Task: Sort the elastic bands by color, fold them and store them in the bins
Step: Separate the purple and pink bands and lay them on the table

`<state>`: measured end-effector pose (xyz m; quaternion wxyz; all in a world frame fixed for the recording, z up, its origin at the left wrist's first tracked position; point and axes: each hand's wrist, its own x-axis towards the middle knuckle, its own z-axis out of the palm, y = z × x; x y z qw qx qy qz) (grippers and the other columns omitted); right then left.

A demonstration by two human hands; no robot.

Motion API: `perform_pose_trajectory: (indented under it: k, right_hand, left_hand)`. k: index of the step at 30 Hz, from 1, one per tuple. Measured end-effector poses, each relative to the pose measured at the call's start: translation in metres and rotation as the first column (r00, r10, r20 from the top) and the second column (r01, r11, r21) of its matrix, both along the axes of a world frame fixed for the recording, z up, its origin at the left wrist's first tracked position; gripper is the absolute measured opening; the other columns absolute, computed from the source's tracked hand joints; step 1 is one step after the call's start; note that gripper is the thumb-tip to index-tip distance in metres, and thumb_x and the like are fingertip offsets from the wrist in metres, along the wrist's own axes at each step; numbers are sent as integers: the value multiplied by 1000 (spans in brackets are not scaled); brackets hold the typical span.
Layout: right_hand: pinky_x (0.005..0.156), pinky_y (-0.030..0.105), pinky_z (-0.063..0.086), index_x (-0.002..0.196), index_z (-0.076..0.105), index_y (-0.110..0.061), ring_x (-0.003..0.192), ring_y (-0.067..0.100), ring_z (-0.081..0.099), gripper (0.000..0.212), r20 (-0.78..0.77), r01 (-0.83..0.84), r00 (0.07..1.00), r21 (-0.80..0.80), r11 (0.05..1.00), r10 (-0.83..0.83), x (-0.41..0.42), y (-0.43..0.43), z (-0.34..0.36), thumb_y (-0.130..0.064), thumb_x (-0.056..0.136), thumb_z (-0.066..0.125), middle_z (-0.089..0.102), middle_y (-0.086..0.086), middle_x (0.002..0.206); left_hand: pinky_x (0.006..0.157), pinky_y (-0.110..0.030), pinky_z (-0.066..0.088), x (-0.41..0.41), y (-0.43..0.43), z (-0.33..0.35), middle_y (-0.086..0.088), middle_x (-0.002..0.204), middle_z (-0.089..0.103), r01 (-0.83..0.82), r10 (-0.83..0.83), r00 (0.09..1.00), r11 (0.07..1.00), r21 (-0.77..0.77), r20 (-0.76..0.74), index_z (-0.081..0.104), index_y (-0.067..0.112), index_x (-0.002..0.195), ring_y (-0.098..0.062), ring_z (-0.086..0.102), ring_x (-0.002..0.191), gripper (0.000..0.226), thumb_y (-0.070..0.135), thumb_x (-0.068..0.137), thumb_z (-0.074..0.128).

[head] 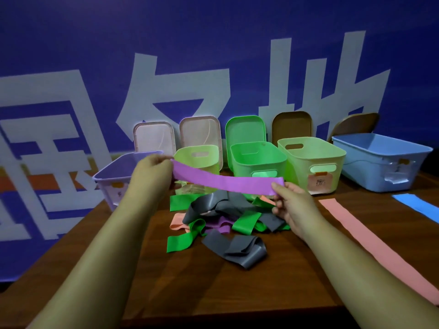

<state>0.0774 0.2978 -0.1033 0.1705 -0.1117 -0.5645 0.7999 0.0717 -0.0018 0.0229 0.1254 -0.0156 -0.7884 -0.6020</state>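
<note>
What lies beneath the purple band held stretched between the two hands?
A tangled pile of bands, grey, green, salmon and purple, on the wooden table. The held purple band hides the pile's far edge.

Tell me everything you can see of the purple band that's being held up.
The purple band is a flat, smooth strip, rubbery-looking, stretched out nearly level and sagging slightly above the pile of bands on the table. The left hand pinches its left end and the right hand pinches its right end. It is unfolded and seems to touch nothing else.
</note>
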Motion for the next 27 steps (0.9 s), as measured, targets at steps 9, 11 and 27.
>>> perform_pose_trajectory:
  k: [9,11,27]
  right_hand:
    - [58,34,45,103,77,-25,57,16,52,16,-32,39,999,539,841,-26,-7,-22,24,-36,105,66,61,-2,64]
    - [57,32,45,105,78,-28,58,16,53,14,-64,38,998,607,794,1,-10,-42,33,-37,104,67,62,2,71]
    - [58,41,54,67,62,-19,58,32,70,36,-87,56,996,730,681,11,-86,-237,51,-39,94,75,59,-1,56]
  left_hand:
    - [60,-30,63,91,-68,-75,-21,86,76,129,-144,967,988,84,209,70,8,113,-28,73,66,31,-13,95,56]
    - [72,-42,66,102,-81,-84,-21,82,72,145,-160,967,985,93,196,66,17,123,-33,73,68,44,-14,93,58]
    - [61,-27,56,140,-191,-113,-17,82,77,-58,44,992,991,121,115,83,20,94,-24,69,66,14,8,87,80]
